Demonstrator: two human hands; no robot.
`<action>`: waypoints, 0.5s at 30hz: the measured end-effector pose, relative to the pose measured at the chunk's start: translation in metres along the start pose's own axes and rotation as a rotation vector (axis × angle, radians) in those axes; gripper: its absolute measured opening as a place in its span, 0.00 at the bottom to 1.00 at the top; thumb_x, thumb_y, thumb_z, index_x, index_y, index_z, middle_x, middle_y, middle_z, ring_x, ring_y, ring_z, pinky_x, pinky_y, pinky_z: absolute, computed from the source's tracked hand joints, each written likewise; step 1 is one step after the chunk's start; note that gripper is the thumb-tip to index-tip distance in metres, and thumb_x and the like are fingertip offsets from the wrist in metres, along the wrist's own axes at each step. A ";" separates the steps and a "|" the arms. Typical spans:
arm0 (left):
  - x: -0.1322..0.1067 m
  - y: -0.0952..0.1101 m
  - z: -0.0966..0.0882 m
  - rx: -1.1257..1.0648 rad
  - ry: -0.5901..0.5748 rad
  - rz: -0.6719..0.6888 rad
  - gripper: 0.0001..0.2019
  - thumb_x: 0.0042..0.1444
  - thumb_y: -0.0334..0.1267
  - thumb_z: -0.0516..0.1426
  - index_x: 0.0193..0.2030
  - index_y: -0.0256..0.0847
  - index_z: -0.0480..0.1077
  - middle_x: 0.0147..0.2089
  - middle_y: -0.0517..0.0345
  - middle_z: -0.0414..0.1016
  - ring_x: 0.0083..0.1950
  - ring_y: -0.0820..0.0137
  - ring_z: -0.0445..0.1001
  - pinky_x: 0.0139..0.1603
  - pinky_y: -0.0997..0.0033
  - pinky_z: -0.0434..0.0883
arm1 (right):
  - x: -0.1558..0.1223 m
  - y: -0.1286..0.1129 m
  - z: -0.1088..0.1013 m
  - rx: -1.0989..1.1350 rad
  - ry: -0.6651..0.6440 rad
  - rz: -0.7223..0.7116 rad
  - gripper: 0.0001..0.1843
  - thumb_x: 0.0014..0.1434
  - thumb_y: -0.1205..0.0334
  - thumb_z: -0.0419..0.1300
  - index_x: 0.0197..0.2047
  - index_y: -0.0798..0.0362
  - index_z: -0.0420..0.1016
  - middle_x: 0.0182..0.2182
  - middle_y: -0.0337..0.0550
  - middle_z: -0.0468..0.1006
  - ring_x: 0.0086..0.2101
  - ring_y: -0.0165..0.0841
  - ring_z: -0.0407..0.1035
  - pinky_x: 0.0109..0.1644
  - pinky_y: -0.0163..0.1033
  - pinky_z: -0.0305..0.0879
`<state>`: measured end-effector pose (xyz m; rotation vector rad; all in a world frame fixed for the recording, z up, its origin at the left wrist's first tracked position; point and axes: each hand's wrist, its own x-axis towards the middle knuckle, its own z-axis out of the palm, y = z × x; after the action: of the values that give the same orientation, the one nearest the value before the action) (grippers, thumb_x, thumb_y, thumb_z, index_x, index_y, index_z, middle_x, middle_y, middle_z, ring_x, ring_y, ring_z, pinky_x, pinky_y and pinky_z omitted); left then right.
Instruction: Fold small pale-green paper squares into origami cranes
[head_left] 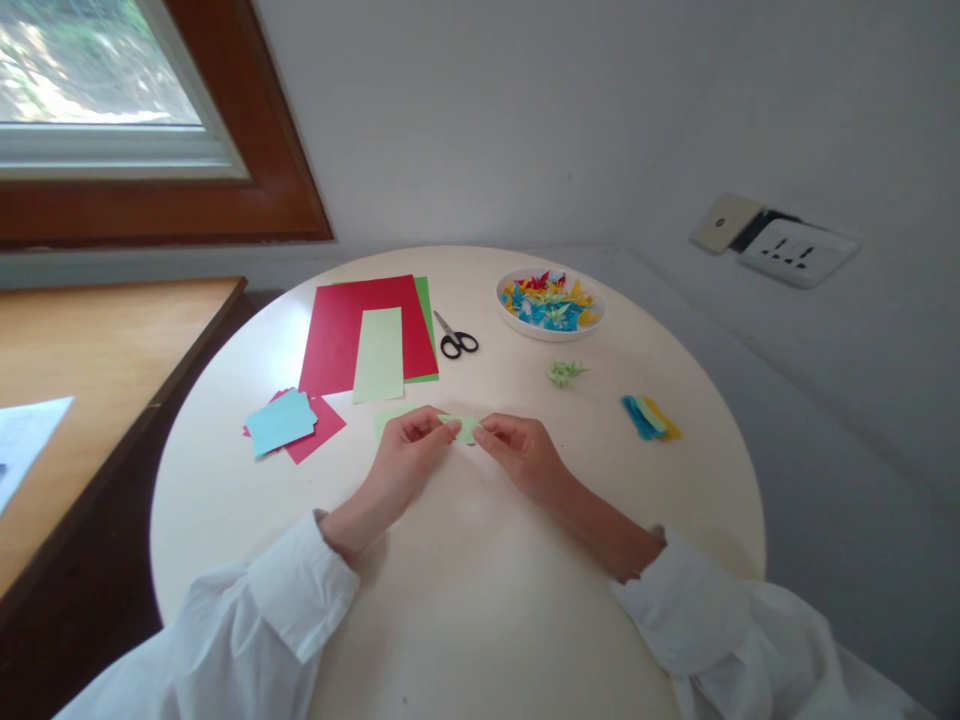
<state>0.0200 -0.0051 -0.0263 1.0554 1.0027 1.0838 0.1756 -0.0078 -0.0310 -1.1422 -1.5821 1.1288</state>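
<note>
My left hand [411, 440] and my right hand [517, 447] meet over the middle of a round cream table [465, 600]. Both pinch a small folded piece of pale green paper [463, 428] between fingertips, the left on its left end, the right on its right end. Another pale green scrap [390, 416] lies flat on the table just behind my left hand. Both wrists come out of white sleeves.
Red, green and pale green sheets [375, 335] lie stacked at the back left, with light blue and red squares [289, 423] beside them. Black scissors [455, 338], a white dish of coloured paper cranes [550, 302], a green crane [565, 373] and folded strips [649, 416] lie to the right.
</note>
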 end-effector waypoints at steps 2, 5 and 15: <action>0.000 0.001 0.000 -0.016 -0.003 -0.007 0.09 0.45 0.39 0.61 0.23 0.36 0.70 0.21 0.62 0.67 0.28 0.75 0.67 0.31 0.75 0.63 | 0.000 0.001 -0.001 0.012 -0.002 0.005 0.12 0.52 0.56 0.55 0.24 0.55 0.71 0.21 0.38 0.70 0.26 0.28 0.62 0.31 0.35 0.57; 0.000 0.003 0.000 -0.013 0.022 -0.011 0.09 0.45 0.38 0.61 0.22 0.36 0.69 0.22 0.62 0.68 0.28 0.76 0.66 0.32 0.76 0.63 | 0.000 0.003 -0.002 0.034 -0.010 0.010 0.12 0.52 0.55 0.55 0.24 0.55 0.70 0.22 0.38 0.69 0.25 0.28 0.61 0.31 0.35 0.57; -0.001 0.001 -0.002 0.198 -0.179 -0.032 0.17 0.51 0.48 0.56 0.21 0.36 0.65 0.18 0.62 0.64 0.21 0.76 0.63 0.24 0.75 0.60 | -0.002 0.002 -0.002 -0.050 -0.076 -0.013 0.14 0.52 0.56 0.52 0.20 0.53 0.61 0.18 0.34 0.60 0.23 0.26 0.54 0.28 0.34 0.51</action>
<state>0.0182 -0.0057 -0.0256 1.2688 0.9922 0.8596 0.1780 -0.0091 -0.0333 -1.1315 -1.6825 1.1420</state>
